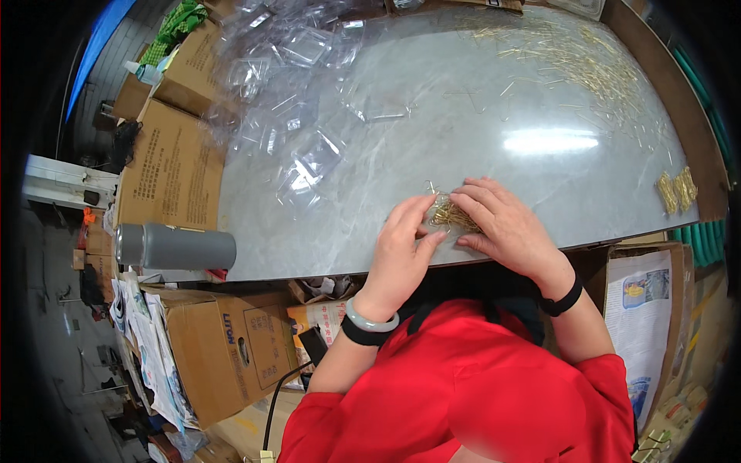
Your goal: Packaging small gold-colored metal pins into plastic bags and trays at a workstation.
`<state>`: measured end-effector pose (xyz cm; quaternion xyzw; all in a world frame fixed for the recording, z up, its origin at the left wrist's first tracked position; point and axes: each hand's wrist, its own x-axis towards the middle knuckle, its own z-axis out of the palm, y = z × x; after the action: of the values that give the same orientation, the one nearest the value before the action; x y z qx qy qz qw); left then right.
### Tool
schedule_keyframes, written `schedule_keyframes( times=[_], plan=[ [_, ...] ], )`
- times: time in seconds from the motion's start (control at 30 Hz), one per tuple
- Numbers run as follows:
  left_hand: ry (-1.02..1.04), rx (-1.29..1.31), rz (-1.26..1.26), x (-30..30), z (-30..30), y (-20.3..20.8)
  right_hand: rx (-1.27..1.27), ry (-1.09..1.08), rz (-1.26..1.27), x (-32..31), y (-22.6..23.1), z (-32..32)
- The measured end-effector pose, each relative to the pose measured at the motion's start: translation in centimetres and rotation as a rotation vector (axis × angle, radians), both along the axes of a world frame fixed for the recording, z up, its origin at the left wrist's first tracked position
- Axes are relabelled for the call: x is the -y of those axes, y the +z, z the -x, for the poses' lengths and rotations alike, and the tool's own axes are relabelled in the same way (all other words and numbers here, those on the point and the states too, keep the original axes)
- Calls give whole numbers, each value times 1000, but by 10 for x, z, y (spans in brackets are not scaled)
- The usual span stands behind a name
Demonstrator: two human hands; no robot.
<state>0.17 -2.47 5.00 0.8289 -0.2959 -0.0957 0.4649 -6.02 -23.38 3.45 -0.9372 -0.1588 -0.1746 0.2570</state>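
A small bundle of thin gold-coloured pins (450, 215) lies on the grey marble table (478, 147) near its front edge. My left hand (404, 247) and my right hand (502, 220) press on it from either side, fingertips pinching and gathering the pins. A pale bangle and a black band sit on my left wrist, a black band on my right. Part of the bundle is hidden under my right fingers.
Many loose gold pins (579, 58) are scattered at the table's far right, and small bundles (676, 190) lie at its right edge. Clear plastic trays (297, 100) cover the far left. A grey flask (176, 247) lies on cardboard boxes (171, 166) to the left.
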Motion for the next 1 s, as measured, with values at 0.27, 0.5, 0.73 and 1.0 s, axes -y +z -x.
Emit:
schedule_keyframes(
  times=[0.27, 0.5, 0.73, 1.0],
  plan=[
    [-36, 357, -321, -4, -9, -1, -12, 67, -66, 4, 0, 2],
    [-142, 478, -304, -3, -19, -8, -46, 49, -81, 5, 1, 5],
    [46, 411, -159, 7, 2, -15, 40, 31, 26, 0, 0, 1],
    [-52, 237, -33, 3, 7, -10, 19, -51, -12, 0, -6, 3]
  ],
)
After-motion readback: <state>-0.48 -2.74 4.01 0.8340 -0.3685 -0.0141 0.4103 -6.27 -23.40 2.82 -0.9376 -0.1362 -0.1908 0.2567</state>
